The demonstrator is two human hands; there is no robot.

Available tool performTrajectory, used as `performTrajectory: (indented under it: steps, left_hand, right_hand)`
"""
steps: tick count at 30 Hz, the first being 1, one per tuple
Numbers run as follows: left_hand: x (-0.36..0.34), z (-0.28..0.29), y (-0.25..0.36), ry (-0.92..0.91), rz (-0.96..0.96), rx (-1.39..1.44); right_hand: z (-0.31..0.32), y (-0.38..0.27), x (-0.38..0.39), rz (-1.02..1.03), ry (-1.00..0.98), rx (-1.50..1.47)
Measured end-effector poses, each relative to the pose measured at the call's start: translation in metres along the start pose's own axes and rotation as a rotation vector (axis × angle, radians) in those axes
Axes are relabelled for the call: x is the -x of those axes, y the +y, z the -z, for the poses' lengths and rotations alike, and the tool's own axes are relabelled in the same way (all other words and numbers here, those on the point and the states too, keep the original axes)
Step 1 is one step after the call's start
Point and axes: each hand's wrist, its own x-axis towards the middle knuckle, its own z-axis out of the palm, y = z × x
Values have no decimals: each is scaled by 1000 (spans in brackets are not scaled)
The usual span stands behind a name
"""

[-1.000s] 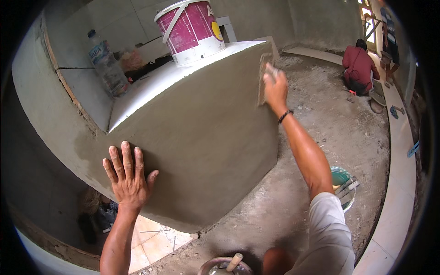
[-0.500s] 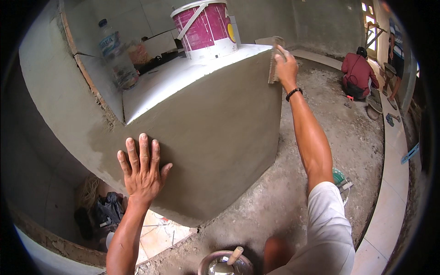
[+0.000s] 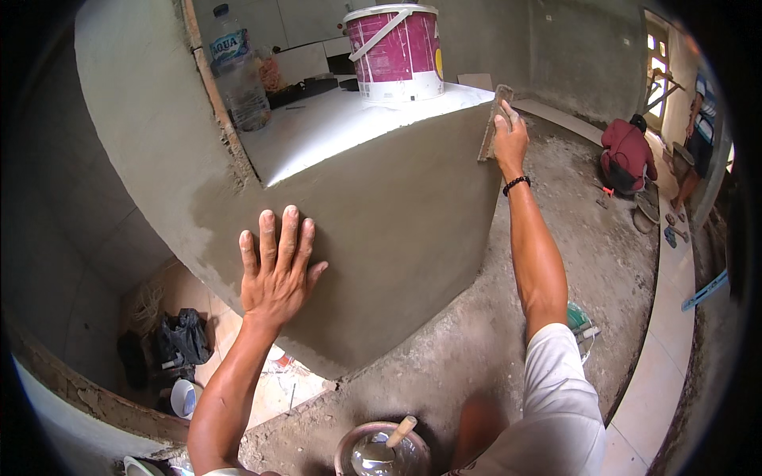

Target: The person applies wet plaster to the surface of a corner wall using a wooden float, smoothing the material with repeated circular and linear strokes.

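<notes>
A low wall faced with wet grey plaster [image 3: 381, 230] stands in front of me. My left hand [image 3: 278, 274] lies against its left part, palm down and fingers spread, holding nothing. At the wall's far right top corner, my right hand [image 3: 510, 143] is closed around a plastering float [image 3: 486, 144]. The float is long and narrow, smeared with mortar, and stands tilted along the plaster's right edge. My fingers partly hide its grip. Below, near my knee, a bowl [image 3: 343, 460] contains wet mix and a trowel with a wooden handle [image 3: 402, 430].
On the white ledge [image 3: 317, 151] stand a pink-and-white bucket [image 3: 393, 55] and a plastic bottle [image 3: 242, 83]. A crouching person in maroon [image 3: 627, 155] and another standing person [image 3: 698, 119] are at the far right. A black bag [image 3: 184, 333] lies lower left; a blue level [image 3: 705, 291] lies right.
The whole view has shifted, so the wall sits further right. The float in my right hand has tilted and come slightly down at the corner. My left hand stays flat on the plaster.
</notes>
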Motion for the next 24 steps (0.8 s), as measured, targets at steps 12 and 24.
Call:
performTrajectory:
  steps: [12,24]
  left_hand:
    - [0,-5,1,22,26,10]
    - [5,-13,-14,293,-61,396]
  right_hand:
    - [-10,-114,66,65,-104,-102]
    - [-7,-223,208,734,-314,16]
